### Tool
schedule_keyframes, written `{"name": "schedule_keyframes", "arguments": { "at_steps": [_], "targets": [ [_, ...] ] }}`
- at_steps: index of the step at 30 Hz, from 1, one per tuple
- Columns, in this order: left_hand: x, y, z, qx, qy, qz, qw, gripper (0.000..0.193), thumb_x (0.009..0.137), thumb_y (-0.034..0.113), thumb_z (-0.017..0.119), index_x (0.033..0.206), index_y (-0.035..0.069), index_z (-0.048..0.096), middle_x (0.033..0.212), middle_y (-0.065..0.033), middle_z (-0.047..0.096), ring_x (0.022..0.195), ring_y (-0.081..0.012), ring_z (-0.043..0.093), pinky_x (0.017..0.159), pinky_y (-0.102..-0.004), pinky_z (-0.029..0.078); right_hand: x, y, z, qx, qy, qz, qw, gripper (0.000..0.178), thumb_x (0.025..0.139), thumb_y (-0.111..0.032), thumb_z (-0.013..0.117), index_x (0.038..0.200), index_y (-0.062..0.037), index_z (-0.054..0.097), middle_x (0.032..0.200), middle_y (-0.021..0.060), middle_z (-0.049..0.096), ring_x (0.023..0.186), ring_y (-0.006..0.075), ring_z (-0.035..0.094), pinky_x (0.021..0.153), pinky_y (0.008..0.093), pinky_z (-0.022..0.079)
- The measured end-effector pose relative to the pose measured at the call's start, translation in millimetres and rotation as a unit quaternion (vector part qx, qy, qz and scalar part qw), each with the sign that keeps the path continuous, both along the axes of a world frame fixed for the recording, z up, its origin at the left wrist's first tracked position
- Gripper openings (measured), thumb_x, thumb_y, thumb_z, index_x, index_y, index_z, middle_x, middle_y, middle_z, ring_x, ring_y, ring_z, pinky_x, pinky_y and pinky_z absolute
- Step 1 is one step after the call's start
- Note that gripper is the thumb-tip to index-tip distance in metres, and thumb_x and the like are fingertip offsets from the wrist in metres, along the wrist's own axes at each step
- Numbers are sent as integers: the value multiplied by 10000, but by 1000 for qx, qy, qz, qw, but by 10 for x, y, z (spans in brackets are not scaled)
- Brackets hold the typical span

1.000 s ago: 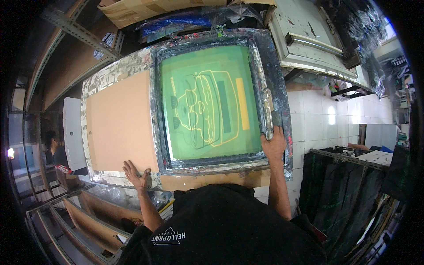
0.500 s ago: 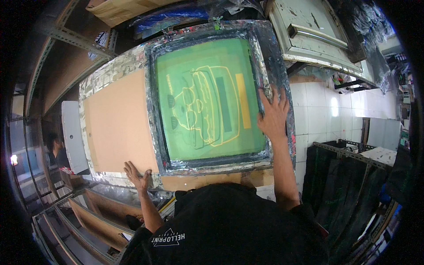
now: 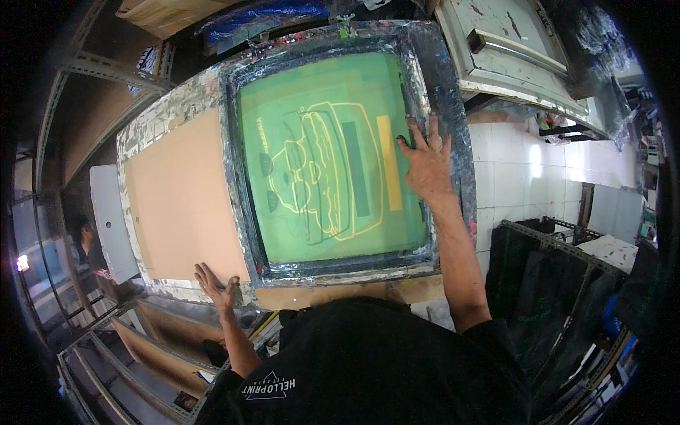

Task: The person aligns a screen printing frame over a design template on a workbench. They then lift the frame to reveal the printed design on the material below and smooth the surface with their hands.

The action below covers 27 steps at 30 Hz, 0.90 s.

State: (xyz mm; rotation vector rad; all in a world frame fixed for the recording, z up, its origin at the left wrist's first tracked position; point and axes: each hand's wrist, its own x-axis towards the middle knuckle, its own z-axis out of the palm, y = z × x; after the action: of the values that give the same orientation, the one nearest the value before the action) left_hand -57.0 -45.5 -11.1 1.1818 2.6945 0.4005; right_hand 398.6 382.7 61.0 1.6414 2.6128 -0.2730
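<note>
Right hand [image 3: 428, 164] has moved up the right side of the screen frame [image 3: 453, 134] vs 1 s ago, when it was gripping the near right corner; now it's further up and lying flat, fingers spread, palm down on the frame's right rail, fingertips just over the edge of the green mesh [image 3: 319, 120]. Not grasping anything, just pressing flat. Left hand [image 3: 216, 285] hasn't really shifted: open, fingers splayed, flat on the near edge of the tabletop [image 3: 180, 205], just beside the frame's near left corner. Holds nothing.

Screen frame lies flat on the tabletop, on its right half, dark rails smeared w/ paint and tape. Mesh is green w/ a pale yellow outline drawing, a dark green bar and a yellow bar [image 3: 388, 163] right of it. Tabletop surface left of frame is bare tan, edges crusted w/ white paint. Person wears black shirt [image 3: 382, 361]. White tiled floor [image 3: 524, 177] to the right, dark metal rack [image 3: 559, 276] lower right. Another person [image 3: 88, 244] at far left, small, partly hidden.
</note>
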Motion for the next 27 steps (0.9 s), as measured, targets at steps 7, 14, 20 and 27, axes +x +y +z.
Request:
{"name": "schedule_keyframes", "arguments": {
  "at_steps": [7,14,20,27],
  "targets": [
    [-15,18,4,16,-20,-8,1000,1211,639,713,766,1561,109,265,1628,-211,155,1488,-464,100,1169,-614,130,53,52,-12,5,11,23,1000,522,746,-85,645,1265,-139,658,1571,72,320,1486,437,139,1118,617,296],
    [-44,-12,-34,28,-22,3,999,1230,611,741,767,1564,143,270,1627,-228,134,1490,-474,67,1156,-642,127,56,76,24,-23,49,14,998,599,691,10,624,1276,-118,659,1574,62,316,1486,441,131,1123,579,325],
    [19,5,-2,-30,-14,59,998,1276,570,842,701,1574,197,249,1635,-231,68,1497,-463,42,1122,-702,60,79,83,-51,-4,57,24,998,567,713,-21,633,1273,-104,647,1541,77,361,1480,451,151,1103,588,341],
    [-49,-74,-62,-35,-11,63,997,1295,546,844,705,1578,215,239,1639,-222,66,1503,-446,51,1123,-698,53,125,103,29,-42,70,42,996,598,699,-14,652,1290,-96,626,1525,62,379,1483,440,143,1088,587,353]
  ]
}}
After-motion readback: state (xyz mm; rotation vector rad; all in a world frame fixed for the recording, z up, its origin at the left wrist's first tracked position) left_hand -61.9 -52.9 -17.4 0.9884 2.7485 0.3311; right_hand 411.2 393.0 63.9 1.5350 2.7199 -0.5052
